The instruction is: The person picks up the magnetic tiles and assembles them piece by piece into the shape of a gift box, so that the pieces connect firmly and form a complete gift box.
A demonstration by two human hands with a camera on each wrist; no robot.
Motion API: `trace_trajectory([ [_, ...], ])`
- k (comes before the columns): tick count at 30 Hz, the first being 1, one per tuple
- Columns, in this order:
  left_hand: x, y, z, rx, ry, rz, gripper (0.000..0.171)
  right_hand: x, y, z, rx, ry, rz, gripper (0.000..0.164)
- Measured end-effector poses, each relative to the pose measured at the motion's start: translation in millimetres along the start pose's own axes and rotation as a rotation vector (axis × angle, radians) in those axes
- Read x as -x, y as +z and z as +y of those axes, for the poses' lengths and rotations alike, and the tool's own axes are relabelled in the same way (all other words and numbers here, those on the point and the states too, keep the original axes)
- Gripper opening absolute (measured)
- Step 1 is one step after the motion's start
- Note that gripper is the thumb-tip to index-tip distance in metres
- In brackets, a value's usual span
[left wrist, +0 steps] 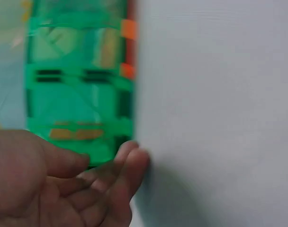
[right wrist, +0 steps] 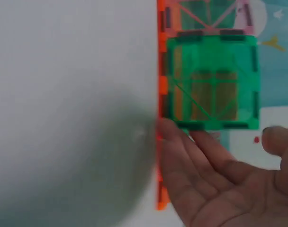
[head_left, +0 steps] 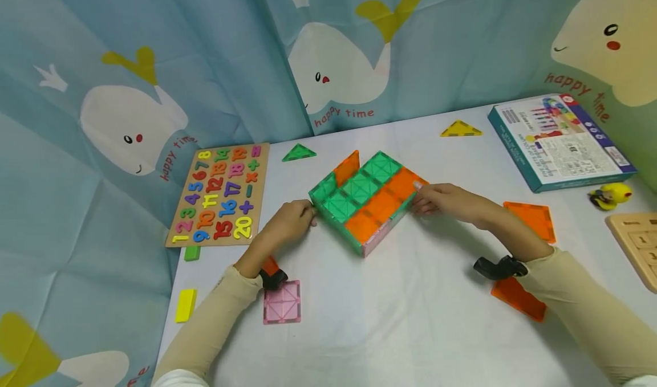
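A boxlike build of green and orange magnetic tiles [head_left: 361,190] is on the white table, with green and pink tiles along its near sides. An orange tile [head_left: 347,168] stands upright at its back left edge. My left hand [head_left: 291,220] grips the left corner; in the left wrist view its thumb and fingertips [left wrist: 137,158] meet the end of the green wall [left wrist: 73,99]. My right hand [head_left: 442,200] holds the right corner. The right wrist view shows its fingers against the orange edge [right wrist: 162,90], beside a green square tile [right wrist: 212,82].
A number board [head_left: 218,196] lies at left, above green and yellow blocks [head_left: 186,305]. Loose tiles include a pink square [head_left: 282,304], green triangle [head_left: 299,152], yellow triangle [head_left: 461,129] and orange tiles [head_left: 532,219]. A boxed toy set [head_left: 562,139], small figure [head_left: 611,196] and wooden board [head_left: 636,244] occupy the right.
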State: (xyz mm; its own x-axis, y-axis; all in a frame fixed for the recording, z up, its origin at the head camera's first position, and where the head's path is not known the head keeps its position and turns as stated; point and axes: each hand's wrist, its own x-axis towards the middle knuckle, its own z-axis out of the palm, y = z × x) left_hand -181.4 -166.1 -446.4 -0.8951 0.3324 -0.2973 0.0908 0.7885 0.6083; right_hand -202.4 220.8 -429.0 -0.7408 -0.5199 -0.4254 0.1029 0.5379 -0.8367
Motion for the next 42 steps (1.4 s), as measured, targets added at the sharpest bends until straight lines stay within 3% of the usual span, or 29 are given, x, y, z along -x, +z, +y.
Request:
trace_trajectory([
  [4, -6.0, -17.0, -4.5, 0.265, 0.008, -0.084, 0.045, 17, 14, -5, -0.01, 0.003, -0.15, 0.064],
  [6, -7.4, -22.5, -4.1, 0.336, 0.007, -0.111, 0.052, 23, 21, -6, -0.011, 0.011, -0.221, 0.06],
  [8, -8.3, -24.6, -2.8, 0.347, 0.002, -0.134, 0.06, 25, 27, -7, -0.004, 0.008, -0.25, 0.057],
  [10, -8.2, -24.4, -1.3, 0.319, 0.001, -0.151, 0.065, 23, 29, -7, 0.014, -0.013, -0.216, 0.053],
  [12, -6.9, -23.0, 0.3, 0.301, -0.004, -0.158, 0.069, 19, 27, -7, 0.059, -0.024, -0.128, 0.048],
  [17, -3.5, -19.7, 2.3, 0.312, -0.004, -0.153, 0.069, 4, 15, -7, 0.374, 0.035, 0.073, 0.046],
  [20, -2.5, -18.7, 3.9, 0.333, -0.011, -0.142, 0.071, -6, 10, -6, 0.567, 0.124, 0.102, 0.054],
  [25, -1.6, -15.4, 5.4, 0.428, -0.014, -0.156, 0.07, -22, 13, -9, 0.709, 0.255, 0.082, 0.064],
  [32, -2.6, -12.0, 7.4, 0.519, -0.014, -0.176, 0.067, -31, 20, -13, 0.745, 0.288, 0.115, 0.058],
  [42, -4.8, -10.8, 8.7, 0.514, -0.005, -0.175, 0.067, -16, 12, -14, 0.676, 0.139, 0.198, 0.043],
])
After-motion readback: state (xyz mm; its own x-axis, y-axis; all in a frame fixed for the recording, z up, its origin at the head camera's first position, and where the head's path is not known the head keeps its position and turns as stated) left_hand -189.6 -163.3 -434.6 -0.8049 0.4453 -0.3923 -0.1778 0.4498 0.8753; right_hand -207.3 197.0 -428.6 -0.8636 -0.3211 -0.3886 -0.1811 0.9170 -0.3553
